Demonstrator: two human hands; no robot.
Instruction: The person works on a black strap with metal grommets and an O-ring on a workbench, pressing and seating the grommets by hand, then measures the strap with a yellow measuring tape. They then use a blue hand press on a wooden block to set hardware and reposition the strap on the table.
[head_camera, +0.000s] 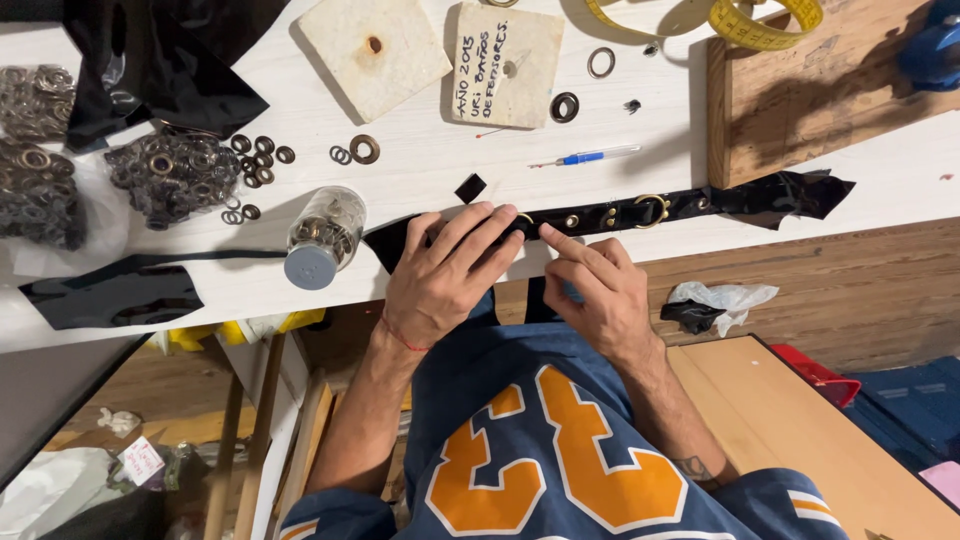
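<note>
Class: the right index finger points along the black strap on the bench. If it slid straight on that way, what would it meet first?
Probably the left hand's fingertips, pressed on the strap just ahead of the right hand's index tip.

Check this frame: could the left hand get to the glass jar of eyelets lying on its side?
Probably yes: the jar lies just beside the left hand on the white table, with nothing between them.

Heaps of dark metal eyelets (172, 176) lie near the left edge of the white desk (420, 170), with a small clear glass jar (322, 238) on its side toward the front edge. Two pale square stone blocks (375, 52) sit at the back edge, a yellow measuring tape (765, 25) curls at the back right, and a blue-tipped pen (590, 157) lies mid-desk.
</note>
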